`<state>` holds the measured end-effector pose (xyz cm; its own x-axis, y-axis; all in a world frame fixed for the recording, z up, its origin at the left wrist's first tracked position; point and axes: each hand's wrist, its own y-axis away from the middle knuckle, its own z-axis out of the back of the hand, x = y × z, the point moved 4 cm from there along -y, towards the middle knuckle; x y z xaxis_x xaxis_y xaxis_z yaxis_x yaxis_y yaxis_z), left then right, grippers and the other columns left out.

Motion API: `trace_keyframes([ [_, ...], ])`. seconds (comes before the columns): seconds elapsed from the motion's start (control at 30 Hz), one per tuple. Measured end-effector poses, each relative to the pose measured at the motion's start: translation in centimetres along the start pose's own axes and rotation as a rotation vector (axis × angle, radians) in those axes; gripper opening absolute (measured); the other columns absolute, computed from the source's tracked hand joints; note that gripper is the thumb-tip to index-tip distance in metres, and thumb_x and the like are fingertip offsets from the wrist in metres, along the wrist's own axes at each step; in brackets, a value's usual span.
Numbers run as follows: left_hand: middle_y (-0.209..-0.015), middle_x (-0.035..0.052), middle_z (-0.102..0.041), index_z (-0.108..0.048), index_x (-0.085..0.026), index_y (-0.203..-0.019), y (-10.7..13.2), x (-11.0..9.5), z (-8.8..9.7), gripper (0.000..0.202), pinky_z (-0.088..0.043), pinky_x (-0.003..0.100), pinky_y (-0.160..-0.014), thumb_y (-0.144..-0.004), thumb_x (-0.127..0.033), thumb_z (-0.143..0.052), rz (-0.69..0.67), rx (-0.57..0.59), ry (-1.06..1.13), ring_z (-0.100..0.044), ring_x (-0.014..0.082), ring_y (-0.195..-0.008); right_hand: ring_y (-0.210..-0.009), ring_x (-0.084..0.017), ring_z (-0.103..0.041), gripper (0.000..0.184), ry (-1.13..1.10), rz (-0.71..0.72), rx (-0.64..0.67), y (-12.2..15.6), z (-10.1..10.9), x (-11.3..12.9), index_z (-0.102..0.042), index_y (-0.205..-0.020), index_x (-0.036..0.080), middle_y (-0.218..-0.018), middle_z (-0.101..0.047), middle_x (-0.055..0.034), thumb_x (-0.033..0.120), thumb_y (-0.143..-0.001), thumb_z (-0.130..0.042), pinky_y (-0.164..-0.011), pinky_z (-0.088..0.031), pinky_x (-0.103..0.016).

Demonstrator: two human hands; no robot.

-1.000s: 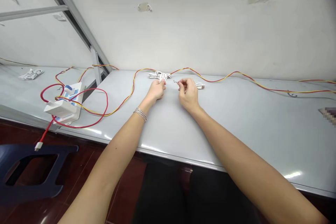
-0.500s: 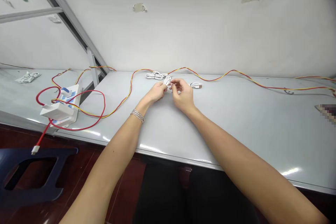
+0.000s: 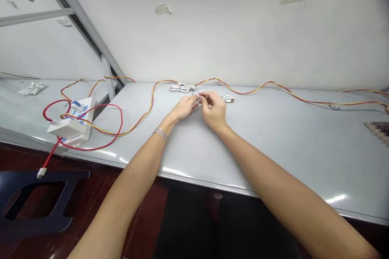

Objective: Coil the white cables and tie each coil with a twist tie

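Pinching thin flexible white cable (image 3: pixel 196 103) between left hand (image 3: pixel 184 107) and right hand (image 3: pixel 214 109), near back edge of glossy grey worktop (image 3: pixel 273 141).
Lying rightward of left grip, leftward of right, about equally near; too covered to tell long axis. Gripping narrowly with both, forearms (image 3: pixel 133 174) slanting inward over front edge.

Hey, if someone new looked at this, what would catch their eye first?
Probably the two bare hands meeting mid-bench: the left hand, a silver bracelet on its wrist, and the right hand hold a white cable. Next, the bright red cable looping across the white power strip at the left, then the red-and-yellow twisted wire snaking along the wall's foot.
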<state>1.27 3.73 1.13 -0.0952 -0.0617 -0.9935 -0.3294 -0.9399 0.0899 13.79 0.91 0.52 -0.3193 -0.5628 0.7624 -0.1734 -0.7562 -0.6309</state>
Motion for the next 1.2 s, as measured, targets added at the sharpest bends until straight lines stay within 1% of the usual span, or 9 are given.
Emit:
trace_keyframes([
  [0.2, -0.056, -0.0025, -0.04, -0.048, -0.016, -0.065, -0.1, -0.2, 0.2, 0.044, -0.02, 0.021, -0.043, -0.104, -0.035, -0.043, -0.053, -0.076, 0.031, -0.03, 0.0057, -0.043, -0.074, -0.019, -0.064, 0.014, 0.112, -0.034, -0.033, 0.1, 0.2, 0.2, -0.069, -0.09, 0.02, -0.092, -0.07, -0.0084, 0.028, -0.089, -0.057, -0.071, -0.055, -0.033],
  [0.43, -0.054, -0.0018, -0.047, -0.055, -0.014, -0.065, -0.1, -0.4, 0.7, 0.043, -0.025, 0.02, -0.043, -0.098, -0.043, -0.06, -0.114, -0.099, 0.151, -0.038, 0.0049, -0.042, -0.074, -0.019, -0.069, 0.017, 0.07, -0.201, 0.009, 0.3, 0.0, -0.5, -0.066, -0.085, 0.019, -0.086, -0.075, -0.0068, 0.035, -0.088, -0.061, -0.071, -0.055, -0.033],
  [0.63, -0.063, -0.003, -0.063, -0.057, -0.017, -0.094, -0.1, -0.6, 1.1, 0.017, -0.028, 0.02, -0.043, -0.091, -0.03, -0.069, -0.11, -0.134, 0.265, -0.045, 0.0062, -0.041, -0.075, -0.019, -0.07, 0.015, -0.014, -0.231, 0.054, 0.3, -0.4, -0.8, -0.062, -0.084, 0.02, -0.085, -0.074, -0.0064, 0.034, -0.087, -0.062, -0.065, -0.056, -0.03],
  [0.7, -0.062, -0.002, -0.064, -0.055, -0.017, -0.088, 0.0, -0.6, 1.2, 0.014, -0.028, 0.021, -0.043, -0.091, -0.027, -0.065, -0.103, -0.129, 0.288, -0.046, 0.007, -0.041, -0.077, -0.019, -0.07, 0.015, -0.077, -0.28, 0.065, 0.2, -0.5, -1.1, -0.061, -0.084, 0.02, -0.086, -0.073, -0.0062, 0.034, -0.085, -0.065, -0.064, -0.056, -0.03],
  [0.77, -0.062, 0.0, -0.064, -0.054, -0.016, -0.08, 0.0, -0.6, 1.4, 0.017, -0.027, 0.021, -0.042, -0.091, -0.026, -0.063, -0.104, -0.095, 0.304, -0.046, 0.0071, -0.041, -0.077, -0.02, -0.071, 0.02, -0.216, -0.406, 0.115, 0.1, -0.7, -1.6, -0.06, -0.085, 0.02, -0.087, -0.073, -0.0061, 0.037, -0.083, -0.07, -0.061, -0.057, -0.03],
  [0.87, -0.062, 0.0029, -0.063, -0.057, -0.014, -0.072, -0.1, -0.5, 1.7, 0.021, -0.028, 0.022, -0.043, -0.089, -0.024, -0.064, -0.09, -0.029, 0.293, -0.046, 0.0071, -0.041, -0.074, -0.018, -0.071, 0.028, -0.469, -0.6, 0.279, 0.0, -1.0, -1.9, -0.063, -0.087, 0.019, -0.091, -0.074, -0.0059, 0.04, -0.077, -0.077, -0.06, -0.058, -0.029],
  [0.93, -0.063, 0.0044, -0.064, -0.06, -0.012, -0.07, -0.1, -0.4, 1.8, 0.021, -0.028, 0.022, -0.044, -0.086, -0.023, -0.066, -0.085, 0.009, 0.26, -0.047, 0.0072, -0.043, -0.073, -0.016, -0.07, 0.029, -0.548, -0.648, 0.352, -0.1, -0.8, -1.8, -0.068, -0.086, 0.018, -0.09, -0.074, -0.0053, 0.037, -0.071, -0.082, -0.062, -0.058, -0.028],
  [1.1, -0.065, 0.0056, -0.065, -0.066, -0.011, -0.066, -0.2, -0.3, 2.2, 0.017, -0.03, 0.022, -0.048, -0.078, -0.021, -0.072, -0.073, 0.031, 0.158, -0.049, 0.008, -0.048, -0.073, -0.015, -0.064, 0.023, -0.608, -0.699, 0.338, -0.4, -0.2, -2.2, -0.074, -0.078, 0.017, -0.079, -0.071, -0.0028, 0.024, -0.06, -0.085, -0.067, -0.056, -0.028],
  [1.2, -0.06, 0.0029, -0.06, -0.068, -0.011, -0.064, -0.2, -0.4, 2.3, 0.016, -0.029, 0.022, -0.048, -0.073, -0.022, -0.075, -0.085, 0.015, 0.111, -0.048, 0.0082, -0.049, -0.072, -0.014, -0.062, 0.023, -0.642, -0.74, 0.313, -0.5, -0.1, -2.6, -0.075, -0.077, 0.017, -0.08, -0.071, -0.0022, 0.018, -0.056, -0.084, -0.072, -0.056, -0.03],
])
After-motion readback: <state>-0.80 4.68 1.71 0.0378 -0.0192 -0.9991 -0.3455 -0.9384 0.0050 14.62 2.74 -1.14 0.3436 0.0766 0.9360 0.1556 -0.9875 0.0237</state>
